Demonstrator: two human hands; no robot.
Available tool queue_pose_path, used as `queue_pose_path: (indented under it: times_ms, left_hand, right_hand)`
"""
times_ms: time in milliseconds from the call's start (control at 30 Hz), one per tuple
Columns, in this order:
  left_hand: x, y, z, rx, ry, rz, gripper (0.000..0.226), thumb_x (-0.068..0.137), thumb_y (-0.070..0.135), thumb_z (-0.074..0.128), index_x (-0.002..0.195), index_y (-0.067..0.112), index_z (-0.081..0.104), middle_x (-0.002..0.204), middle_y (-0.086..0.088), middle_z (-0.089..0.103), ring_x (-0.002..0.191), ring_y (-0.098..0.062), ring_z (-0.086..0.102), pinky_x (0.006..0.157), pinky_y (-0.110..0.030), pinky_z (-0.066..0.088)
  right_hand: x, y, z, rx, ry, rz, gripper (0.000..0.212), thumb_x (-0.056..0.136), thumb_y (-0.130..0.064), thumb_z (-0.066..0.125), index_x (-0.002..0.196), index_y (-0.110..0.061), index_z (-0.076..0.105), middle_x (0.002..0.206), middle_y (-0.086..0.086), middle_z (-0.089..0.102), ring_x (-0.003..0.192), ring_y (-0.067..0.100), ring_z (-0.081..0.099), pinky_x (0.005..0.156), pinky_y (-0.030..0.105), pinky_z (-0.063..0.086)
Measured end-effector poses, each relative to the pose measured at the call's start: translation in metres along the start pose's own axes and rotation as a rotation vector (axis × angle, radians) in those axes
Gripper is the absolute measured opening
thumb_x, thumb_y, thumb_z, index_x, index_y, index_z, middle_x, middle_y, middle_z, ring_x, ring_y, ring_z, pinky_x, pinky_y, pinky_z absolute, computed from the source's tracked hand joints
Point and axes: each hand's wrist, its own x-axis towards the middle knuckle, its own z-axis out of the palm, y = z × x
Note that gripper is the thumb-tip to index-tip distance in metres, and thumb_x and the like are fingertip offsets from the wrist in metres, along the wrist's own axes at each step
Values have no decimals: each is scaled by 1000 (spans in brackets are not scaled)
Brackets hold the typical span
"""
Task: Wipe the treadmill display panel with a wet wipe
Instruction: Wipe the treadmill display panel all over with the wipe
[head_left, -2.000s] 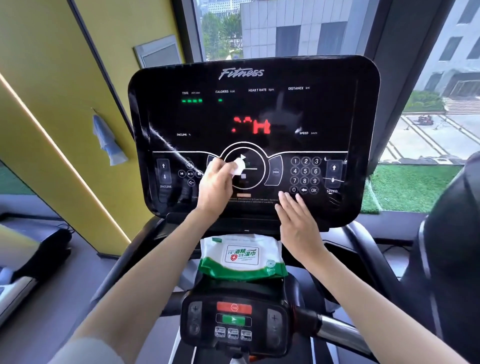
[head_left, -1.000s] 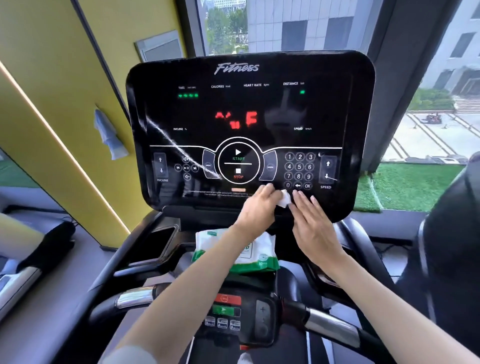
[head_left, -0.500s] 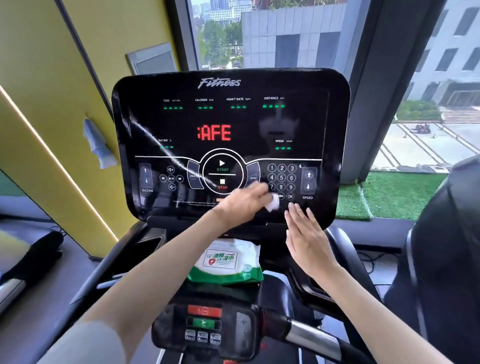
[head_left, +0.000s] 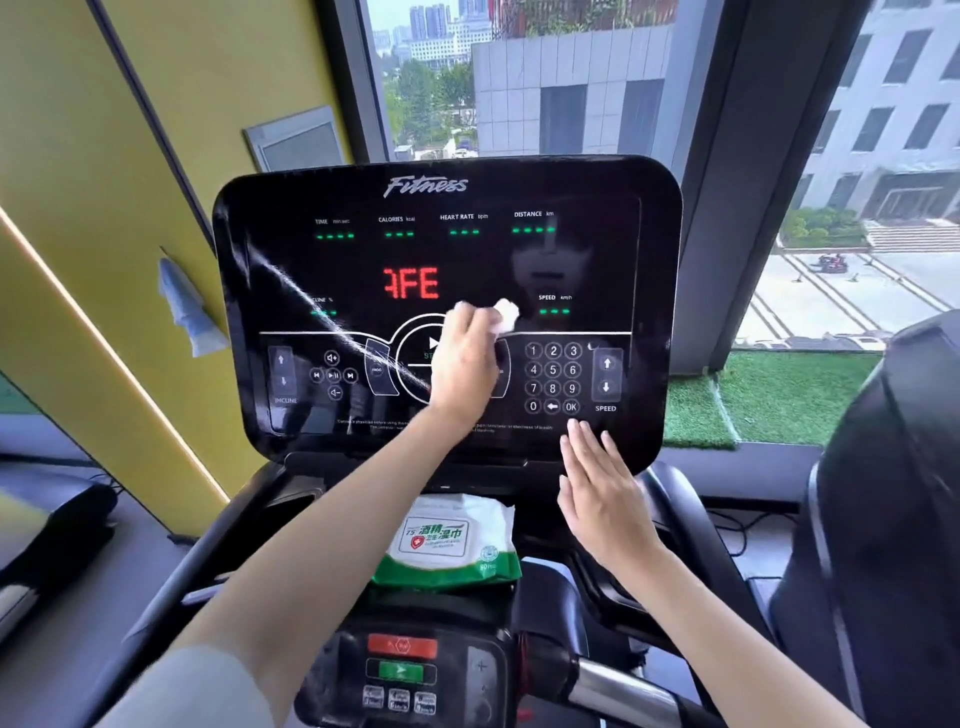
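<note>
The glossy black treadmill display panel (head_left: 613, 260) fills the middle of the view, with red lit letters and a number keypad. My left hand (head_left: 465, 366) presses a crumpled white wet wipe (head_left: 506, 314) against the panel's centre, covering the round start/stop dial. The wipe sticks out above my fingers, just right of the red letters. My right hand (head_left: 602, 493) lies flat with fingers together on the panel's lower right edge, below the keypad, holding nothing.
A green-and-white pack of wet wipes (head_left: 449, 540) rests on the ledge under the panel. Below it sits a small control box with red and green buttons (head_left: 402, 660). Handlebars run left and right. A yellow wall stands left, windows behind.
My left hand slid the wipe up from the panel's bottom edge near the keypad to the centre above the dial. My right hand stayed flat at the lower right edge.
</note>
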Motion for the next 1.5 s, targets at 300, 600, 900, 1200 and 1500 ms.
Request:
queue_pose_path:
  times_ms: [300, 600, 900, 1200, 1500]
  left_hand:
    - [5, -1, 4, 35, -81, 141, 27, 73, -4, 45, 92, 14, 52, 91, -2, 45, 84, -20, 44, 46, -34, 50]
    - [5, 13, 12, 144, -236, 525, 29, 73, -3, 49, 97, 8, 61, 87, -8, 55, 84, -17, 41, 44, -26, 43]
    - [12, 28, 21, 131, -398, 730, 37, 69, -9, 52, 102, 6, 60, 96, -7, 50, 88, -20, 45, 42, -29, 46]
    - [2, 41, 26, 269, -401, 945, 30, 69, -1, 66, 95, 14, 65, 90, 0, 58, 82, -16, 48, 46, -25, 43]
    - [1, 37, 31, 204, -422, 892, 32, 76, -4, 44, 101, 8, 61, 91, -5, 57, 85, -21, 45, 51, -34, 51]
  right_hand:
    - [1, 2, -3, -20, -31, -13, 49, 92, -20, 33, 130, 7, 48, 142, 20, 42, 133, 27, 40, 109, 44, 25]
    - [-10, 23, -15, -8, 4, 64, 48, 92, -19, 34, 131, 6, 47, 142, 19, 43, 132, 27, 41, 113, 40, 22]
    - [-10, 26, -13, -48, -12, 94, 47, 91, -19, 33, 125, 7, 53, 138, 20, 47, 127, 27, 47, 110, 41, 23]
    - [-10, 28, -14, -55, -50, 95, 48, 90, -19, 34, 125, 7, 52, 137, 21, 47, 127, 28, 47, 110, 42, 21]
    - [-9, 27, -19, -55, -78, 93, 49, 90, -20, 32, 125, 7, 53, 138, 20, 47, 128, 27, 46, 111, 41, 19]
